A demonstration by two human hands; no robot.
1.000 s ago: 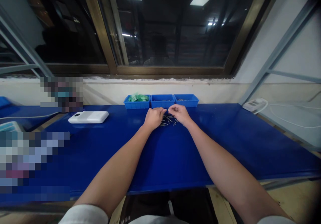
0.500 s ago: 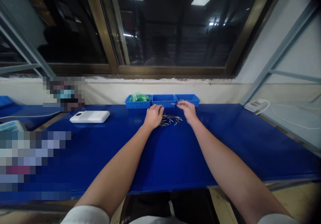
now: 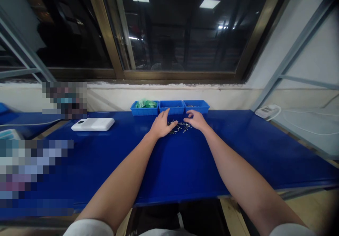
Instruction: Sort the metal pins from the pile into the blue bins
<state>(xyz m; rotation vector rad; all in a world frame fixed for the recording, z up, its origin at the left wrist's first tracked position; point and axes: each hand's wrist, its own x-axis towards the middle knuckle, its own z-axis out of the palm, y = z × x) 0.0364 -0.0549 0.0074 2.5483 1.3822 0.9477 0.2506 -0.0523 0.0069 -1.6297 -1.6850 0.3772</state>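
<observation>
A small pile of slim metal pins (image 3: 181,126), possibly rivets, lies on the blue table between my two hands. My left hand (image 3: 160,125) is at the pile's left edge, its fingers spread and the thumb reaching over the pins. At the right edge, my right hand (image 3: 196,120) has its thumb and fingers apart, with nothing visible in them. Just behind my hands stand a middle blue bin (image 3: 171,110) and a right blue bin (image 3: 200,109), both with small metal parts inside.
A left blue bin (image 3: 144,112) holds green plastic packets. On the left lies a white power bank-like box (image 3: 93,124). A white power strip (image 3: 267,111) with a cable sits at the far right, near a grey metal frame (image 3: 293,49). The window wall borders the table's back.
My right hand held a thin metal pin in front of the bins; it is now lower, with its fingers apart and no pin visible. My left hand's fingers have spread from a curled pose.
</observation>
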